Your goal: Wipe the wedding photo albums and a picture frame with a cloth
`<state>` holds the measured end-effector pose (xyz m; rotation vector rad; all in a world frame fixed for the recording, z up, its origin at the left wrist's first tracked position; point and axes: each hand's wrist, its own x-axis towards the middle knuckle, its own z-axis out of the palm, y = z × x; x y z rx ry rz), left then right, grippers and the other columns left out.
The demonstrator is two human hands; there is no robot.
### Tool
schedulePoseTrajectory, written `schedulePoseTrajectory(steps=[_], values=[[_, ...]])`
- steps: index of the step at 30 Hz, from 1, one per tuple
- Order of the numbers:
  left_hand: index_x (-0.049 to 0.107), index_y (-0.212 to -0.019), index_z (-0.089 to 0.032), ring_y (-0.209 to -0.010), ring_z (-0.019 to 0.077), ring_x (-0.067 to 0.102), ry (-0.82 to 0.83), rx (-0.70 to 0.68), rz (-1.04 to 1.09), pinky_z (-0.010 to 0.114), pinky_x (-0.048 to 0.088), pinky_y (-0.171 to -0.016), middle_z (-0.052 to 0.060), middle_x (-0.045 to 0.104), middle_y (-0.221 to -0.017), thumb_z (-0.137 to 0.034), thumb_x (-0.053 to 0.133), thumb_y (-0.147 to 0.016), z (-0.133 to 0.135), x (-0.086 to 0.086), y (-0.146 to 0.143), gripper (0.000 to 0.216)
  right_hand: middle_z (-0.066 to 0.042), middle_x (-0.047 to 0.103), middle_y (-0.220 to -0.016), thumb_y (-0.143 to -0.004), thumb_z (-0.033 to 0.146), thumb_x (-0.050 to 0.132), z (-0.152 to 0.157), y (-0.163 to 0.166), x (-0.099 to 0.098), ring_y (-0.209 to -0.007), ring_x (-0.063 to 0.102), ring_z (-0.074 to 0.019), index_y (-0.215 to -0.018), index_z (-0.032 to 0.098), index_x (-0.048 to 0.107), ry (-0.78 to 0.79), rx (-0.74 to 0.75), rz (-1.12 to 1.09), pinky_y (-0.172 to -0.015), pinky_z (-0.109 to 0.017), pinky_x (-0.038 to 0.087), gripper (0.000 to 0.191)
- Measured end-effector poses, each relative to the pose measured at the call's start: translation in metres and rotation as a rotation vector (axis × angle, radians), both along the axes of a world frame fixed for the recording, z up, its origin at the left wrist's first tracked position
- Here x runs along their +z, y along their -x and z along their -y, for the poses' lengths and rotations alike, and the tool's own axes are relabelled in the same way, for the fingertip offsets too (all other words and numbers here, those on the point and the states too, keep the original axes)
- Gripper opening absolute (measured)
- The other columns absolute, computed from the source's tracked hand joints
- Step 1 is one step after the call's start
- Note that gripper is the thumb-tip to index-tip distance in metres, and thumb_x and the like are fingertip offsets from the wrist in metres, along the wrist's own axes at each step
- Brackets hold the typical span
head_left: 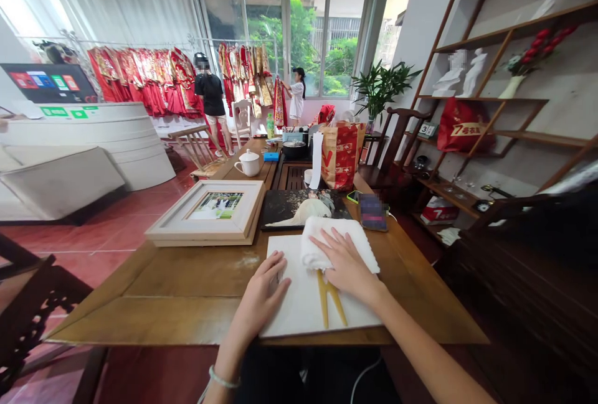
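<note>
My right hand [346, 262] lies flat with fingers spread on a folded white cloth [327, 236], pressing it onto a white board [299, 304] at the near edge of the wooden table [187, 292]. Yellow strips [329, 301] show on the board just below that hand. My left hand [264, 289] rests on the board's left side, fingers extended and slightly curled, holding nothing. A dark picture panel [289, 205] lies just beyond the cloth.
Stacked framed photos [210, 211] sit at the left of the table, a phone [372, 211] to the right. Farther back stand a white teapot [249, 162], a red paper bag [342, 154] and tea ware. Two people stand by racks of red garments [140, 80]. Wooden shelves [490, 111] line the right wall.
</note>
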<state>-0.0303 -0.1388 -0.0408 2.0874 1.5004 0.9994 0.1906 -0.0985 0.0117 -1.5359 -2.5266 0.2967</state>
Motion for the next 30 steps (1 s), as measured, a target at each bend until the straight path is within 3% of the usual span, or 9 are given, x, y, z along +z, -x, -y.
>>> schedulePoseTrajectory(steps=[6, 14, 17, 21, 26, 30], values=[[0.059, -0.126, -0.017, -0.135, 0.0269, 0.041, -0.012, -0.032, 0.023, 0.046, 0.035, -0.111, 0.013, 0.051, -0.141, -0.022, 0.051, -0.086, -0.002, -0.001, 0.0, 0.041, -0.005, 0.024, -0.156, -0.064, 0.006, 0.051, 0.027, 0.014, -0.001, -0.144, 0.002, -0.0302, -0.144, 0.027, 0.036, -0.034, 0.247, 0.008, -0.113, -0.056, 0.001, 0.085], [0.061, -0.124, -0.016, -0.135, 0.0271, 0.042, 0.004, -0.008, 0.021, 0.046, 0.034, -0.111, 0.013, 0.051, -0.141, -0.027, 0.05, -0.089, 0.0, 0.002, -0.003, 0.038, 0.009, 0.023, -0.155, -0.052, -0.001, 0.04, 0.099, -0.044, 0.011, -0.144, 0.006, -0.0199, -0.144, 0.037, 0.033, 0.1, 0.393, -0.081, -0.116, -0.052, 0.009, 0.099], [0.061, -0.124, -0.017, -0.135, 0.0272, 0.042, 0.008, 0.002, 0.017, 0.046, 0.034, -0.111, 0.012, 0.051, -0.141, -0.029, 0.052, -0.089, 0.001, 0.003, -0.003, 0.038, 0.012, 0.027, -0.153, -0.055, -0.001, 0.038, 0.103, -0.067, 0.007, -0.144, 0.011, -0.016, -0.142, 0.04, 0.034, 0.111, 0.315, -0.102, -0.117, -0.049, 0.012, 0.097], [0.061, -0.124, -0.018, -0.134, 0.0267, 0.042, -0.001, -0.001, 0.017, 0.045, 0.034, -0.111, 0.011, 0.052, -0.14, -0.029, 0.052, -0.089, 0.002, 0.003, -0.003, 0.038, 0.009, 0.028, -0.153, -0.052, -0.002, 0.037, 0.073, -0.084, -0.008, -0.143, 0.013, -0.0166, -0.143, 0.036, 0.036, 0.002, 0.119, -0.068, -0.117, -0.049, 0.011, 0.098], [0.061, -0.123, -0.018, -0.134, 0.0262, 0.044, -0.014, -0.004, 0.014, 0.044, 0.036, -0.111, 0.011, 0.052, -0.14, -0.029, 0.052, -0.089, 0.002, 0.004, -0.002, 0.037, 0.003, 0.026, -0.154, -0.055, 0.0, 0.04, 0.037, -0.075, -0.015, -0.144, 0.013, -0.0226, -0.144, 0.03, 0.036, -0.076, -0.007, -0.018, -0.115, -0.054, 0.013, 0.094], [0.062, -0.122, -0.017, -0.131, 0.0274, 0.047, -0.025, 0.025, 0.024, 0.045, 0.037, -0.11, 0.013, 0.055, -0.138, -0.03, 0.053, -0.088, 0.001, 0.002, -0.002, 0.038, 0.003, 0.027, -0.154, -0.052, -0.001, 0.04, 0.054, -0.064, -0.013, -0.144, 0.011, -0.0224, -0.144, 0.031, 0.036, -0.082, 0.022, 0.005, -0.115, -0.055, 0.011, 0.097]])
